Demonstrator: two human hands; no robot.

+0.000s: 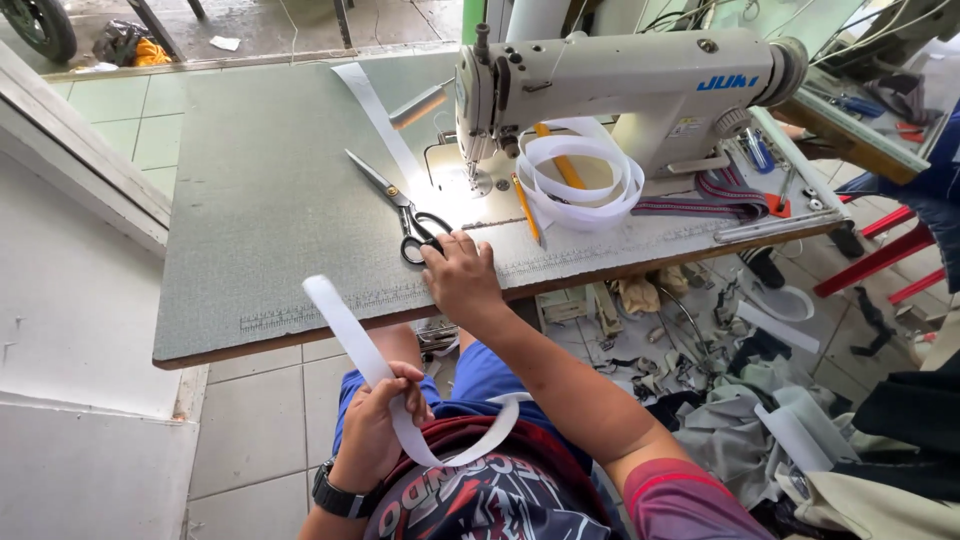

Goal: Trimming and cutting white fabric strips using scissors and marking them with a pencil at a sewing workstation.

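A: What is laid out, from the biggest thing down?

B: A grey sewing table (260,200) is seen, carrying an industrial sewing machine (620,90), a coil of white webbing (585,180) and black-handled scissors (405,210).

A: And the hands?

B: The scissor handles are reached by the right hand (460,275), fingers loosely spread. A white strap (360,355) is pinched in the closed left hand (375,420), below the table edge. It is judged light, limp and slippery, best gripped flat near its end.

A matt, speckled grey-green table (260,200) carried glossy cream-enamelled metal sewing machine (620,85), steel-bladed scissors (400,205) with black plastic handles, and smooth white woven cloth strap (360,350).
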